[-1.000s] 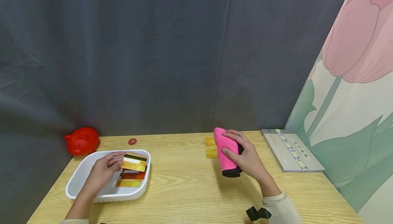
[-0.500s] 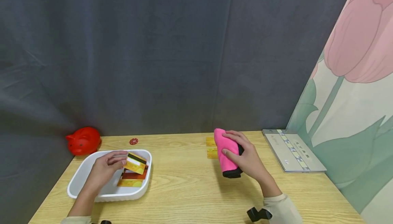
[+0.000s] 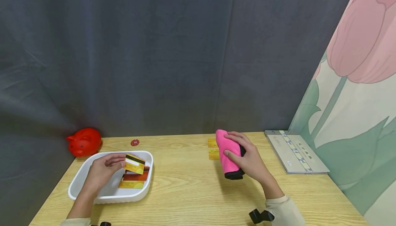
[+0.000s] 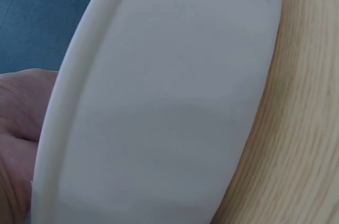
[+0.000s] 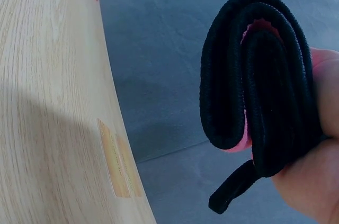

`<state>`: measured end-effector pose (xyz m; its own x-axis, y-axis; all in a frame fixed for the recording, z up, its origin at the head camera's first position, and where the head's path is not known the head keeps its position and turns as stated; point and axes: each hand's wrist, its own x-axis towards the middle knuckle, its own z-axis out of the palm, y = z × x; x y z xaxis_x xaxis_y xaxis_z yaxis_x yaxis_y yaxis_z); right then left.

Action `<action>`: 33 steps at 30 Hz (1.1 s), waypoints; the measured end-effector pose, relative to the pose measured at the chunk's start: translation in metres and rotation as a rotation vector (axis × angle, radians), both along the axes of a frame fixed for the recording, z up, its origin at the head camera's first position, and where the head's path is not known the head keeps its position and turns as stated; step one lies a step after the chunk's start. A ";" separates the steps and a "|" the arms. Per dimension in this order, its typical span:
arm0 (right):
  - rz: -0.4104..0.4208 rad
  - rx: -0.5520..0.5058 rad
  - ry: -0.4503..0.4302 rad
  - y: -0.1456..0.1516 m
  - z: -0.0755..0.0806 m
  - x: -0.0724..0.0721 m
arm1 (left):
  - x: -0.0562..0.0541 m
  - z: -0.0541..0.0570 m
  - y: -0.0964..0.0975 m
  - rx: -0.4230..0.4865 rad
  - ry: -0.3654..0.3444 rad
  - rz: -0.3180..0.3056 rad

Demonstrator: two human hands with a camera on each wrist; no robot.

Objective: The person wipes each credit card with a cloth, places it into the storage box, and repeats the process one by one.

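Yellow bank card, head view: (image 3: 135, 164) pinched at its edge by the left hand (image 3: 99, 172), dark stripe up, over the right end of the white plastic tray (image 3: 123, 198).
Tray cards: orange and yellow cards (image 3: 139, 177) lie inside, beneath it.
Pink cloth: (image 3: 227, 152) folded thick, black-edged, grasped by the right hand (image 3: 249, 157) above the wooden table (image 3: 182, 184).
Table cards: yellow cards (image 3: 213, 154) lie just left of it, partly hidden.
Table's far side: red piggy bank (image 3: 85, 143), red chip (image 3: 135, 142), grey album (image 3: 297, 152).
Tray wall, left wrist view: hides the left hand's fingers; their grip cannot be told here.
Cloth end, right wrist view: black layers and a loose black strap (image 5: 233, 187), right hand wrapped around it.
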<state>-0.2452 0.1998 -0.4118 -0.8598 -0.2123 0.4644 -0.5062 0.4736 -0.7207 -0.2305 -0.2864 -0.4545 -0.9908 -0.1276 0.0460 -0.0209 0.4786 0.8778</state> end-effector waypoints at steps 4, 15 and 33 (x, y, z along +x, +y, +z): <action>-0.003 0.006 -0.004 0.000 0.000 0.000 | 0.000 0.000 -0.001 0.000 0.004 0.003; -0.005 0.016 0.000 0.001 -0.001 -0.001 | 0.002 0.002 0.000 -0.069 0.029 -0.004; -0.059 0.002 0.004 0.014 0.006 0.000 | 0.013 0.049 0.056 -0.104 0.222 -0.132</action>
